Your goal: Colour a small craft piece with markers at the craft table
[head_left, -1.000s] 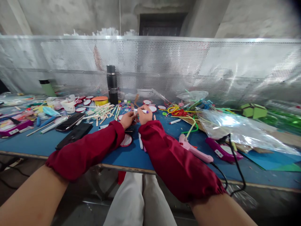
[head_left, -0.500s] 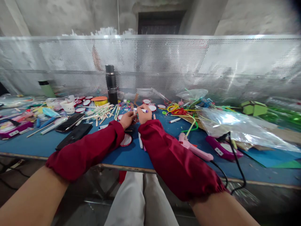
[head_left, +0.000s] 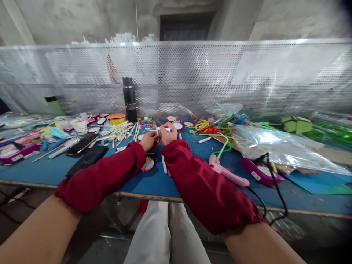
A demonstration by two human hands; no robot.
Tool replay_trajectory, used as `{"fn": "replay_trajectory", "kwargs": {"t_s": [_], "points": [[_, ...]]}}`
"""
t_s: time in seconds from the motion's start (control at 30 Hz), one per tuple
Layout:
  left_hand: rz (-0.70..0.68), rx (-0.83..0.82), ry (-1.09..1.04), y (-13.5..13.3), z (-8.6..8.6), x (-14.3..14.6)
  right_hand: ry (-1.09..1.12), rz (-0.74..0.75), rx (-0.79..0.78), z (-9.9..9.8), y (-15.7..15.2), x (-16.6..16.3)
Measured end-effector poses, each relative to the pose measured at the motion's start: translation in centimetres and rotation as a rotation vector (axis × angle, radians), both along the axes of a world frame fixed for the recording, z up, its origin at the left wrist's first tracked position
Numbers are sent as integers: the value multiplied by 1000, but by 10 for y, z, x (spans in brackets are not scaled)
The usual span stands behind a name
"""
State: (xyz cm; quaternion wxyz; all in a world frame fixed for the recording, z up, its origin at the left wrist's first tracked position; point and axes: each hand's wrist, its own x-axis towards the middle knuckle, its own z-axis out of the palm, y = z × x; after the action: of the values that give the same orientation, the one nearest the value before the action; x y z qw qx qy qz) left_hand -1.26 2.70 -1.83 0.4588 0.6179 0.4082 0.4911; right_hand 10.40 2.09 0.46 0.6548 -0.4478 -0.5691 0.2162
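Note:
Over the middle of the blue table, my right hand is closed around a white marker with a purple end. Close against it, my left hand has its fingers pinched together. What they hold is too small and covered to make out. Below my left hand lies a round white disc with a red rim. More markers rest beside my right sleeve, partly hidden by it. Another white marker lies to the right of my hands.
A black bottle stands behind the hands. On the left are wooden sticks, a paper cup and dark phones. To the right lie a pink glue gun with its cord, a purple power strip and clear plastic.
Both hands stay together in nearly the same place, the marker still in my right hand. The camera view has shifted very slightly.

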Motion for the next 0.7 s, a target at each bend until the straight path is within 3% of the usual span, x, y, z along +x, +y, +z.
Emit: {"fn": "replay_trajectory", "kwargs": {"t_s": [0.7], "points": [[29,-38,20,-11,12,5,-34,1,9,1,1,4]]}}
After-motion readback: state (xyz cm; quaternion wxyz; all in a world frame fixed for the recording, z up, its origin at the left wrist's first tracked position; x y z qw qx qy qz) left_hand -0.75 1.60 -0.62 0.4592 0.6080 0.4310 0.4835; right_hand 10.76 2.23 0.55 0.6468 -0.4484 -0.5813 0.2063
